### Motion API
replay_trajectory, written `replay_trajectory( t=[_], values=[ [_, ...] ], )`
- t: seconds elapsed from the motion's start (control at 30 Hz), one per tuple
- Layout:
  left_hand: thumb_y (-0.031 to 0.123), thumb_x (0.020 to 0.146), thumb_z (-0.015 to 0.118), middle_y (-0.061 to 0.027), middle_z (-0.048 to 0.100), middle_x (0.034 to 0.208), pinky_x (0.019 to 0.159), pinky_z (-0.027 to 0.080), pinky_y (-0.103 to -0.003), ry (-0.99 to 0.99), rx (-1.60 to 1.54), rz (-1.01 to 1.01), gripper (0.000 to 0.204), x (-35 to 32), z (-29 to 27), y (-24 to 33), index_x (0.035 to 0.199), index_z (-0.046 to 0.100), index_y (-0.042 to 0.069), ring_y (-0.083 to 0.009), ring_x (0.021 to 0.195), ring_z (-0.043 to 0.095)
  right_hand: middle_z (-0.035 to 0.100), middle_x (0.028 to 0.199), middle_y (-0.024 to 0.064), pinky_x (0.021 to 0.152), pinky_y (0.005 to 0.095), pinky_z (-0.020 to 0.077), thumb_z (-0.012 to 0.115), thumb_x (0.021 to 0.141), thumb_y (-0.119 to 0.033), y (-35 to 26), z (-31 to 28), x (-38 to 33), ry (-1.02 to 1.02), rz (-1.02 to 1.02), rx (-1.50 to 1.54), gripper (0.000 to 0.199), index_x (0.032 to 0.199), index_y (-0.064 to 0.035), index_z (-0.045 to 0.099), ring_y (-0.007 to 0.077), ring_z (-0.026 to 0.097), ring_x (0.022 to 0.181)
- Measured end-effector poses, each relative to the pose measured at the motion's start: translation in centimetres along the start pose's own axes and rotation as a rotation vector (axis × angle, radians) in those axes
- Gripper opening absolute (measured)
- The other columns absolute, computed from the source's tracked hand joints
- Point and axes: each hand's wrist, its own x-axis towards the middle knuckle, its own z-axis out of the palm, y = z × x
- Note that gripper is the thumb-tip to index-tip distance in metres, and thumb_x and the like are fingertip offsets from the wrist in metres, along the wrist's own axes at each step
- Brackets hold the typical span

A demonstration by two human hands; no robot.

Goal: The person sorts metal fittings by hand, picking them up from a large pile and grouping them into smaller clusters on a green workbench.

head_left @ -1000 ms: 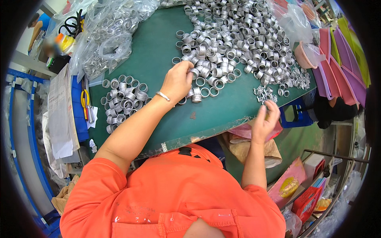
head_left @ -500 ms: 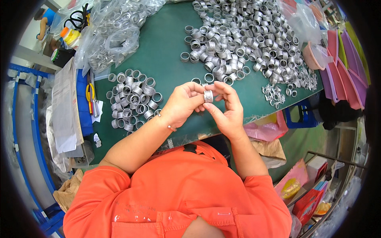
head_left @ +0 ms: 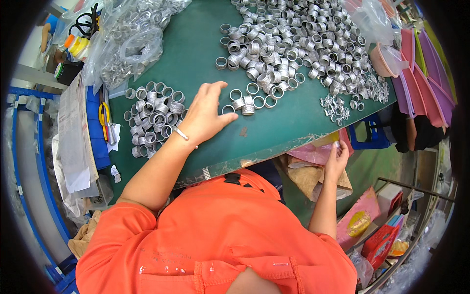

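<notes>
- The left hand (head_left: 205, 115) lies spread and empty on the green surface (head_left: 196, 54) at frame centre, thumb tip touching a loose silver ring (head_left: 228, 109); a sideways brush could, I judge, roll that ring toward the near edge.
- The small ring cluster (head_left: 154, 117) sits just left of that hand; the resting forearm could nudge its nearest rings out of the group.
- The big ring heap (head_left: 298, 44) fills the upper right, and its stragglers lie close to the fingers, so sorted and unsorted rings may mix.
- The right hand (head_left: 337, 158) is below the surface's edge at right, fingers closed on a pink plastic bag (head_left: 313, 153) over brown paper (head_left: 306, 176); with no eye on it, a thin bag could slip or tear.
</notes>
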Motion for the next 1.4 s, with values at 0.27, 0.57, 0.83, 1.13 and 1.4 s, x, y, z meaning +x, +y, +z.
replay_trajectory(
  t=[0.27,0.57,0.83,1.13,1.4],
  values=[
    [-0.001,0.069,0.074,-0.0158,0.049,0.114,0.086,0.05,-0.036,-0.003,0.009,0.144,0.05,-0.1,2.6,0.2,0.114,0.054,0.002,-0.032,0.1,0.057,0.06,0.103,0.0127,0.091,0.0377,0.042,0.067,0.08,-0.006,-11.7,5.8,-1.2,-0.141,-0.592,-0.045,0.022,0.101,-0.0026,0.062,0.0282,0.055,0.1],
    [0.0,0.07,0.075,-0.0153,0.049,0.113,0.085,0.051,-0.035,-0.006,-0.063,0.155,0.046,-0.6,2.5,-0.3,0.112,0.054,0.0,-0.0306,0.099,0.058,0.063,0.091,0.0076,0.072,0.0377,0.0454,0.066,0.074,-0.003,-17.2,13.2,-3.7,-0.376,-0.889,0.027,0.018,0.092,-0.0046,0.064,0.0277,0.06,0.085],
    [-0.001,0.071,0.074,-0.0145,0.049,0.114,0.085,0.051,-0.034,-0.01,-0.041,0.134,0.044,-0.6,2.5,-0.2,0.11,0.054,0.001,-0.0297,0.101,0.057,0.055,0.097,0.0073,0.078,0.0246,0.0472,0.054,0.086,0.004,-4.9,2.5,0.5,0.167,-0.245,0.246,0.015,0.101,0.0015,0.057,0.013,0.054,0.09],
    [-0.002,0.069,0.073,-0.0138,0.049,0.111,0.081,0.051,-0.034,0.017,-0.047,0.172,0.05,-0.4,2.9,0.3,0.113,0.052,0.002,-0.0272,0.093,0.06,0.061,0.102,0.0162,0.089,0.0371,0.044,0.055,0.078,0.006,-8.9,3.3,1.9,0.064,-0.656,-0.216,0.026,0.102,-0.0009,0.063,0.0316,0.057,0.098],
    [-0.003,0.069,0.074,-0.0119,0.05,0.11,0.078,0.051,-0.031,-0.016,-0.118,0.114,0.052,-1.2,2.7,1.1,0.115,0.052,0.004,-0.0223,0.091,0.06,0.058,0.092,0.0096,0.076,0.0391,0.0449,0.066,0.074,0.0,-14.3,11.7,4.1,-0.258,-0.811,-0.251,0.021,0.095,-0.0061,0.066,0.03,0.055,0.084]
  ],
)
